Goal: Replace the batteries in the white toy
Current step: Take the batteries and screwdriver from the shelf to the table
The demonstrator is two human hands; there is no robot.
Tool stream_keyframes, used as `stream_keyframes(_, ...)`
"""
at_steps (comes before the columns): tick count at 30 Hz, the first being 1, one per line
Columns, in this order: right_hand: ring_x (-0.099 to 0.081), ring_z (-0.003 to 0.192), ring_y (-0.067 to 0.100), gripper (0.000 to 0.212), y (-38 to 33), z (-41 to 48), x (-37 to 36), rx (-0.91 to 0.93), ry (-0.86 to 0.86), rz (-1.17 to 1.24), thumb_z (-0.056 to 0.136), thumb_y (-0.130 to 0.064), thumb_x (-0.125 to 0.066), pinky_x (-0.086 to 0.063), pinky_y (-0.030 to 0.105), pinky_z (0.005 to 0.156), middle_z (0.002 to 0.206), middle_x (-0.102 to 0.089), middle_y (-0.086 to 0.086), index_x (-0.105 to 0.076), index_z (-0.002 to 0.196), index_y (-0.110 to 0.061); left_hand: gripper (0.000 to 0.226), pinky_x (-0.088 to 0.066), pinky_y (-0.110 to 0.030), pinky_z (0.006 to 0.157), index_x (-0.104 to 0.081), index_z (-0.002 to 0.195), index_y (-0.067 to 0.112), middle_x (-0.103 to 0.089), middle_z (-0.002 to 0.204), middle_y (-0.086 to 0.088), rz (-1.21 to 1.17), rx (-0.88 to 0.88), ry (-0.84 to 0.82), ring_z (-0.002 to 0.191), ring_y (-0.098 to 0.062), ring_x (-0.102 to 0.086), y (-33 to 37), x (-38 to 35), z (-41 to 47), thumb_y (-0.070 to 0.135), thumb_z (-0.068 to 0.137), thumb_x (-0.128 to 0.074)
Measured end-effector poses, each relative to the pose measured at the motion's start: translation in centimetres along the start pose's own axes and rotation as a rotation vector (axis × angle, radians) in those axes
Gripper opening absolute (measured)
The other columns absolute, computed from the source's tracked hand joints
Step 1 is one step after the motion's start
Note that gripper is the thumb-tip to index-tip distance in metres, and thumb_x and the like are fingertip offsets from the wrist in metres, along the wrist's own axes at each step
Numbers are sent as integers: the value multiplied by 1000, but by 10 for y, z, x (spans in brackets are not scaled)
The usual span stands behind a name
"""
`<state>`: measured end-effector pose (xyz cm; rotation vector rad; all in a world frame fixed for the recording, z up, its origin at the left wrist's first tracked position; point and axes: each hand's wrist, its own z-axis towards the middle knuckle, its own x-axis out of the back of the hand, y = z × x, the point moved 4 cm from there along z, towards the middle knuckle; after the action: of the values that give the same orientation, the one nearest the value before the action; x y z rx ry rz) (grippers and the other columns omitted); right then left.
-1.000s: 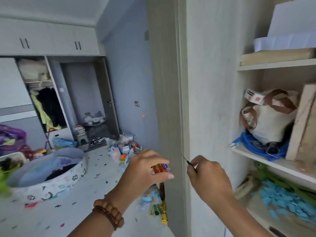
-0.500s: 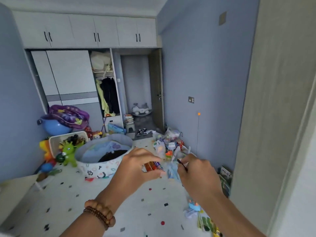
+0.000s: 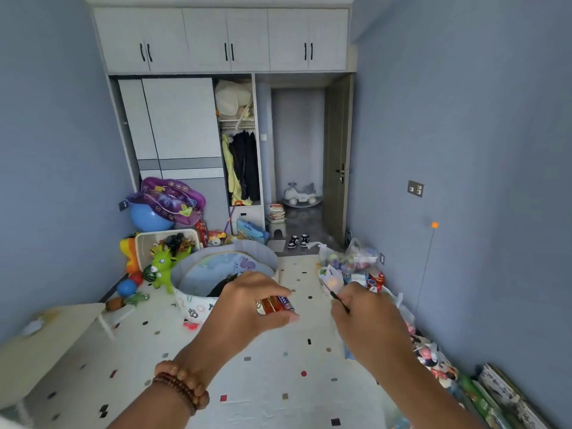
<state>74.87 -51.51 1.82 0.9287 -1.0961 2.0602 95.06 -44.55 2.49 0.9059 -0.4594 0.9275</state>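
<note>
My left hand (image 3: 247, 308) is held out over the speckled floor mat, its fingers closed around a few orange and blue batteries (image 3: 276, 304). My right hand (image 3: 365, 317) is beside it, a short gap away, pinching a thin dark screwdriver (image 3: 335, 298) whose tip points up and left. A white ride-on toy car (image 3: 299, 195) stands far off in the hallway beyond the open door. I cannot tell which white toy the task means.
A round fabric play tub (image 3: 198, 305) sits just beyond my left hand. Toys pile up at the left wall by a white bin (image 3: 144, 243). Bags and toys (image 3: 349, 267) line the right wall, books (image 3: 501, 397) lower right. A low pale table (image 3: 46, 332) stands at left.
My view has swung left, from the shelf unit and cupboard side to the whole room. Both hands kept their grip and stayed in front of me.
</note>
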Motion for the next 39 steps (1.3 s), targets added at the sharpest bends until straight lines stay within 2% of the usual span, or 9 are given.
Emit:
stream_keyframes(7, -62, 65, 12, 21, -3, 129, -80, 49, -55, 42, 98, -36, -50, -36, 18, 47, 79, -73, -5, -68, 102, -24, 50, -48, -12, 78, -79, 97, 32, -70, 97, 21, 64, 79, 41, 96, 1, -61, -101, -9, 87, 68, 64, -71)
stream_keyframes(10, -64, 66, 11, 23, -9, 189, -128, 60, -79, 29, 99, -37, -49, -41, 18, 49, 79, -72, -5, -68, 101, -24, 52, -51, -14, 78, -79, 100, 31, -71, 99, 18, 96, 92, 54, 96, -1, -62, -160, -14, 126, 69, 66, -70)
stream_keyframes(22, -52, 59, -1, 21, -96, 424, -300, 87, -156, 36, 99, -37, -50, -26, 11, 48, 69, -60, -13, -67, 101, -25, 52, -53, -20, 81, -77, 102, 37, -70, 99, 22, 164, 232, 143, 96, 4, -60, -412, 31, 268, 72, 66, -69)
stream_keyframes(26, -58, 61, 4, 20, -131, 497, -372, 119, -189, 66, 99, -38, -50, -45, 20, 53, 68, -63, -11, -66, 95, -27, 48, -55, -20, 77, -76, 102, 37, -69, 100, 22, 191, 283, 151, 97, 2, -60, -491, 50, 301, 70, 67, -71)
stream_keyframes(29, -57, 58, 4, 19, -163, 553, -429, 171, -207, 113, 99, -35, -54, -38, 15, 50, 65, -60, -13, -67, 92, -23, 51, -54, -20, 77, -77, 104, 34, -70, 102, 20, 241, 319, 166, 97, 1, -61, -555, 63, 324, 70, 68, -68)
stream_keyframes(30, -59, 60, 4, 20, -175, 570, -448, 196, -210, 123, 99, -35, -54, -37, 14, 50, 67, -62, -11, -68, 95, -22, 50, -54, -20, 78, -77, 105, 33, -70, 103, 19, 256, 338, 173, 98, 0, -61, -575, 68, 330, 68, 70, -70)
stream_keyframes(34, -70, 90, 14, 33, -232, 641, -530, 274, -243, 141, 97, -45, -50, -58, 27, 70, 102, -77, -1, -70, 115, -24, 41, -51, -21, 80, -78, 103, 30, -70, 99, 16, 281, 444, 240, 96, -3, -61, -652, 100, 349, 56, 72, -80)
stream_keyframes(37, -62, 63, 4, 19, -291, 679, -570, 401, -299, 186, 96, -38, -54, -47, 19, 50, 72, -67, -11, -70, 101, -28, 40, -48, -20, 79, -76, 101, 32, -69, 97, 17, 350, 501, 257, 94, -2, -59, -698, 131, 353, 59, 73, -77)
stream_keyframes(39, -59, 61, 6, 17, -333, 697, -595, 488, -344, 195, 96, -37, -54, -39, 20, 46, 67, -64, -10, -69, 100, -29, 41, -48, -18, 80, -77, 102, 32, -69, 98, 18, 389, 565, 324, 95, 0, -58, -730, 155, 347, 60, 72, -77)
